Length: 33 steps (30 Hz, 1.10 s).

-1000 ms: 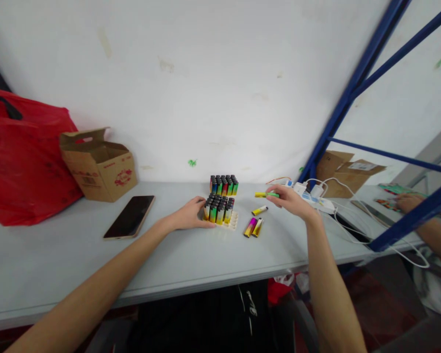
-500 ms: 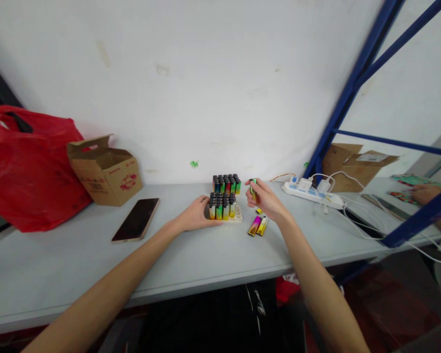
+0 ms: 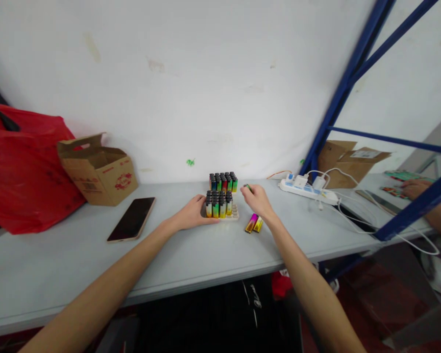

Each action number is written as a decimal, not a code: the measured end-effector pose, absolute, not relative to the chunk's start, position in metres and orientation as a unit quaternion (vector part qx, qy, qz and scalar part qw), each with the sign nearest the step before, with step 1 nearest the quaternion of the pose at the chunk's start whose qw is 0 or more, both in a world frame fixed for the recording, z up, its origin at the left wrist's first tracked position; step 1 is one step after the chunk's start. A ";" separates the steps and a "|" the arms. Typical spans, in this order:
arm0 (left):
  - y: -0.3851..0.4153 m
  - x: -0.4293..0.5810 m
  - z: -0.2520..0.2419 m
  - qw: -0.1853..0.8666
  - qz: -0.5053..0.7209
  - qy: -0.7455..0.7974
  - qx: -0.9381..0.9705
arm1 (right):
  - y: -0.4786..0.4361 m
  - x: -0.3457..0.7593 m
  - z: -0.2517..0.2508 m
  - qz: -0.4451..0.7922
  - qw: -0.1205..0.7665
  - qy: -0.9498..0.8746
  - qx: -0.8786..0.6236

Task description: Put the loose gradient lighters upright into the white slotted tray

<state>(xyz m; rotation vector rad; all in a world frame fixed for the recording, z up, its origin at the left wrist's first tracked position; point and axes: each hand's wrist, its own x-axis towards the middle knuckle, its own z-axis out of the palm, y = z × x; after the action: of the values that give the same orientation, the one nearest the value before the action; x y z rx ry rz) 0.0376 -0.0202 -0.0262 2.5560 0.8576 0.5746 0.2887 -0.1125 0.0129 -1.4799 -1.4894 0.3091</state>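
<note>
My left hand [image 3: 195,214] is closed around the left end of a pale tray [image 3: 234,213] with round holes. Several lighters [image 3: 219,206] with black tops and shiny, colour-fading bodies stand upright in it, and bare holes show at its right end. My right hand [image 3: 257,200] pinches a green lighter [image 3: 247,187] just right of the tray, most of it hidden by the fingers. Below that hand, a purple-and-gold lighter [image 3: 251,223] and a yellow one [image 3: 258,225] lie side by side on the table. A second upright group of lighters [image 3: 224,182] stands behind the tray.
A phone [image 3: 132,219] lies to the left, in front of an opened cardboard box [image 3: 102,171] and a red plastic bag [image 3: 25,171]. On the right are a power strip [image 3: 308,190] with white cables, a blue metal frame [image 3: 340,108] and another person's hand [image 3: 415,189].
My right hand has turned, so the lighter in it is now mostly covered by the fingers. The left hand keeps its hold on the tray. The whole view has shifted slightly.
</note>
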 end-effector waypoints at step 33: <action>-0.019 0.038 -0.028 0.196 0.207 0.290 0.914 | -0.117 0.296 0.007 0.183 0.388 -0.789 -0.440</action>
<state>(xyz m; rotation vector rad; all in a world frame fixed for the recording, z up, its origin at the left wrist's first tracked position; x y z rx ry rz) 0.0375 -0.0186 -0.0284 2.5601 0.8139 0.5787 0.2956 -0.1173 0.0069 -1.1204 -2.0068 0.4656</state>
